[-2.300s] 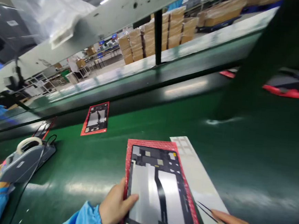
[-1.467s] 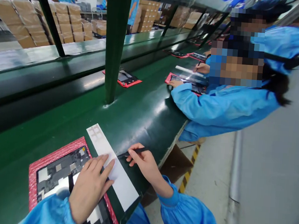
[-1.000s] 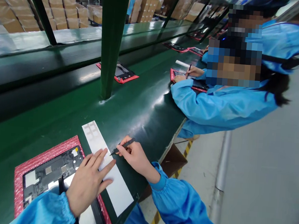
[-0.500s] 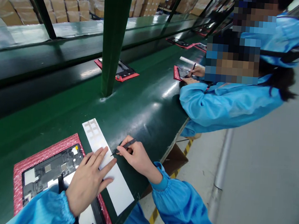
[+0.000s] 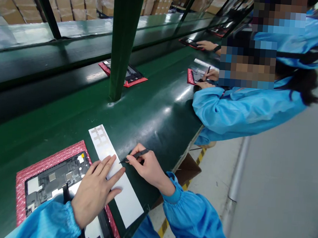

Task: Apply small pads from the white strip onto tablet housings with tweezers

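Note:
An opened tablet back (image 5: 52, 184) lies on red bubble wrap (image 5: 24, 172) at the near edge of the green conveyor (image 5: 154, 111). Beside it on the right is a long white sticker sheet (image 5: 109, 159). My left hand (image 5: 94, 191) lies flat, its fingers spread across the tablet's edge and pressing onto the sheet. My right hand (image 5: 145, 165) grips black tweezers (image 5: 134, 156), whose tip touches the sheet's right edge.
A green post (image 5: 123, 39) rises from the belt behind the sheet, with another tablet on red wrap (image 5: 124, 74) behind it. A person in a blue smock (image 5: 245, 107) works to the right. Cardboard boxes (image 5: 58, 3) are stacked beyond the line.
The camera swung from left to right early on. Over the last second my hands have held nearly still, with the tweezers staying at the sheet's edge.

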Tool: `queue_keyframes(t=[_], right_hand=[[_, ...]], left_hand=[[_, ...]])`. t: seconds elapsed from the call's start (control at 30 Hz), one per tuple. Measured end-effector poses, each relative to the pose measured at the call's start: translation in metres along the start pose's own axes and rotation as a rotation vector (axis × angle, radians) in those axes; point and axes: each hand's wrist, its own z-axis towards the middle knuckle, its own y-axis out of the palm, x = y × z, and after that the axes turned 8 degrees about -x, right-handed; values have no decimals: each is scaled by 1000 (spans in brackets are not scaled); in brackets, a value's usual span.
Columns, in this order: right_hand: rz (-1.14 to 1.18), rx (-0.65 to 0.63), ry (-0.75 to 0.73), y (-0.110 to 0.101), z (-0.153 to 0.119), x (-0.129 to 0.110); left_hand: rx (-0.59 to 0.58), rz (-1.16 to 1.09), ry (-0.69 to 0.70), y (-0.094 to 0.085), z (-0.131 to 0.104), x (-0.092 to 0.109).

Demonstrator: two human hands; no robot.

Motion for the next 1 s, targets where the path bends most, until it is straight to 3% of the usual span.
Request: queue_keyframes(t=[0.57, 0.77, 0.9, 1.0], right_hand=[[147, 3, 33, 2, 3, 4], [535, 66, 30, -2, 6, 9], [699, 168, 7, -1, -11, 2], [657, 176, 14, 13, -36, -11]], left_hand=[[-31, 29, 17, -2, 0, -2], [-53, 45, 32, -1, 2, -2], [-23, -39, 30, -10, -1, -10], [74, -106, -84, -27, -20, -21]])
